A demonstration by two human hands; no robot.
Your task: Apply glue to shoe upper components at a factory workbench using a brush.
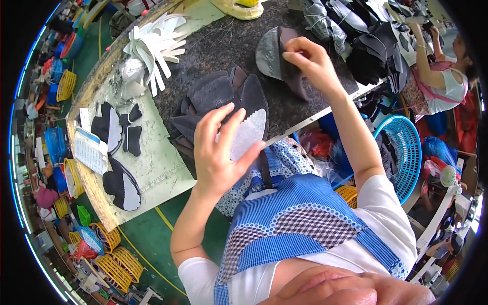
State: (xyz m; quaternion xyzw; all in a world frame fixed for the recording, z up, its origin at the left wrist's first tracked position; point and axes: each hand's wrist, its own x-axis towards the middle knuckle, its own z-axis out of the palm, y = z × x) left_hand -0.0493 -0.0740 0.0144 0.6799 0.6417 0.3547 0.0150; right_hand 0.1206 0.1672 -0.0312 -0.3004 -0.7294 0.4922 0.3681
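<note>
My left hand [218,147] has its fingers spread over a loose heap of dark shoe upper pieces [211,94] on the dark worktop. Under and beside its fingers lies a pale grey lining piece [250,133] with a zigzag edge. Farther right, my right hand [311,63] is closed in a pinch on the edge of a dark shoe upper piece [294,81], whose left side carries a glossy grey curved panel [268,55]. The right fingertips are partly hidden behind the hand. Whether the left fingers press on the pieces or hover just above, I cannot tell.
White strips [157,43] fan out at the table's far left. Black cut pieces [122,183] and a paper card [91,150] lie on the pale board. Stacked dark pieces [368,48] stand at the far right. Below the right edge is a blue basket [413,157]; another person [442,81] works beyond.
</note>
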